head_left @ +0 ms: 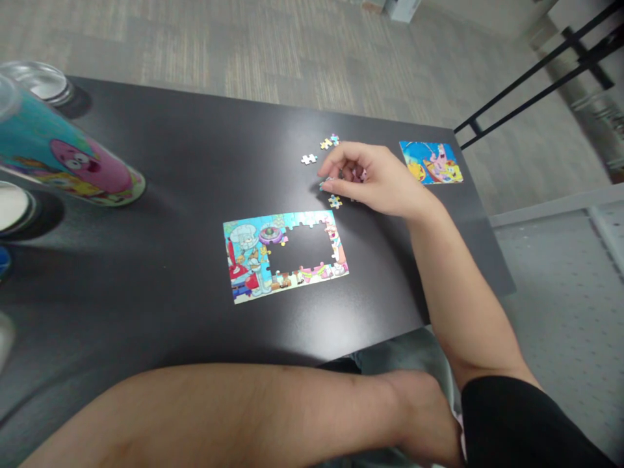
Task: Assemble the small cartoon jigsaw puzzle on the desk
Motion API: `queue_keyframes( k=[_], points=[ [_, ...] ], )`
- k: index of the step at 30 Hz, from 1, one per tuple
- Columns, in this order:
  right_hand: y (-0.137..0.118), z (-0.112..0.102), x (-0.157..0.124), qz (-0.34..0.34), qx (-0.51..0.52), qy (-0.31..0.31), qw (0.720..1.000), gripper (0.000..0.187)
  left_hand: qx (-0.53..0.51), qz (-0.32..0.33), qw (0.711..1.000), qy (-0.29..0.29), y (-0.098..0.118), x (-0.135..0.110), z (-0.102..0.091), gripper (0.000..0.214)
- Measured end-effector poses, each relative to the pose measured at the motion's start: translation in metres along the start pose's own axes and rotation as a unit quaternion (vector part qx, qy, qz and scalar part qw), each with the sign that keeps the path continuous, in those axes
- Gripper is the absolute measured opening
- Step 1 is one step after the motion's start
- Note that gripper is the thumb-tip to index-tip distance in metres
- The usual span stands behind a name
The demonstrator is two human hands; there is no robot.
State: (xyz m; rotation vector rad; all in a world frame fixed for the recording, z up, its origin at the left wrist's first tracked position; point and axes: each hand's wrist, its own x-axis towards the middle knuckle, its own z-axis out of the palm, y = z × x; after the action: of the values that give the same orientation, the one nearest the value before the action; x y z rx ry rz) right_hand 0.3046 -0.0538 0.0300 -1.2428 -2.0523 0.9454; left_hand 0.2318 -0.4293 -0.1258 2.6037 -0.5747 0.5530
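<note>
A cartoon jigsaw puzzle (244, 260) lies on the dark table, its frame joined and its middle showing bare tabletop. Over the loose pieces beyond it, my right hand (377, 177) has curved fingers, with a gap between thumb and index finger. A small puzzle piece (322, 186) is at the thumb tip; whether the thumb touches it is unclear. One yellow-and-blue piece (335, 202) lies just below the thumb, and other pieces are partly hidden under the palm. My left hand (424, 403) rests low near my lap, its fingers hidden behind my right sleeve.
Farther out lie a whitish piece (309, 159) and a yellow piece (325, 143). A cartoon picture card (431, 162) is at the table's right end. On the left stand a tall cartoon-printed canister (82, 156) and round metal lids (39, 81). Black rails (536, 78) rise beyond the right edge.
</note>
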Motion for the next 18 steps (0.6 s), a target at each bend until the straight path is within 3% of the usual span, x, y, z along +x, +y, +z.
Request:
queue_keyframes(
  k=[8,14,18],
  points=[
    [-0.019,0.007,-0.006,0.010,0.100,-0.054,0.993,0.029,-0.017,0.006,1.000,0.009,0.002,0.007,0.006,0.028],
    [-0.021,0.019,-0.005,-0.112,0.073,-0.080,0.988,0.015,-0.026,0.014,0.999,-0.030,-0.002,0.009,-0.007,0.028],
    [-0.026,0.020,-0.005,-0.067,0.067,-0.102,0.990,0.012,-0.028,0.020,0.997,-0.066,-0.005,0.009,-0.020,0.024]
  ],
)
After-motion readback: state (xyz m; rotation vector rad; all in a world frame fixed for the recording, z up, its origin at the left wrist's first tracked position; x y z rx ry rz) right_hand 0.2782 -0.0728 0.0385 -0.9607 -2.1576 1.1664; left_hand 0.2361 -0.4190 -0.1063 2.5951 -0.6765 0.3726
